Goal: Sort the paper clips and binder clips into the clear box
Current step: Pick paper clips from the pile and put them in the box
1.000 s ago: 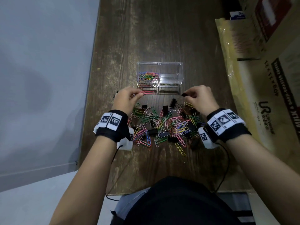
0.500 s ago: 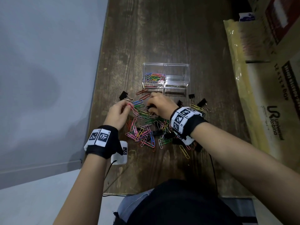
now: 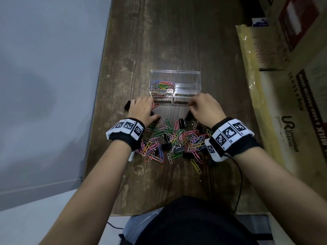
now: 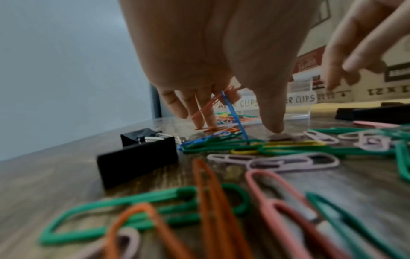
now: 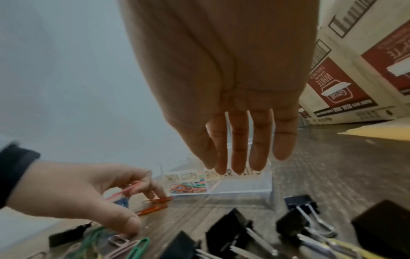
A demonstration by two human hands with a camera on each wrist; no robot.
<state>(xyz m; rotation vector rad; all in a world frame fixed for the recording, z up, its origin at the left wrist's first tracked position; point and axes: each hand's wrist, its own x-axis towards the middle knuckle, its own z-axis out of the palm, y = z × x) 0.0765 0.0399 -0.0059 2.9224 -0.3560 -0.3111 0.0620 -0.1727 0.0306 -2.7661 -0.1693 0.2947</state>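
The clear box [image 3: 175, 72] stands mid-table with two labelled compartments. Its left one holds coloured paper clips [image 3: 161, 85]; the right one looks empty. My left hand [image 3: 144, 107] is just before the box's left front corner, fingertips down on the wood, pinching an orange clip [image 4: 206, 106] and a blue clip [image 4: 233, 112]. My right hand [image 3: 203, 107] hovers before the binder-clip compartment [image 5: 239, 184] with straight fingers [image 5: 239, 149] that hold nothing. A mixed pile of clips [image 3: 177, 138] lies between my wrists, and black binder clips [image 5: 235, 226] sit under the right hand.
Printed cardboard boxes [image 3: 292, 85] and a yellow plastic bag [image 3: 251, 85] line the table's right side. The table's left edge [image 3: 99, 96] drops beside a grey wall. One binder clip [image 3: 127, 106] lies left of my left hand. A black cable [image 3: 238, 183] trails from the right wrist.
My right hand has moved from the left-middle of the pile out to the right, in front of the binder-clip compartment. The left hand has moved forward toward the box.
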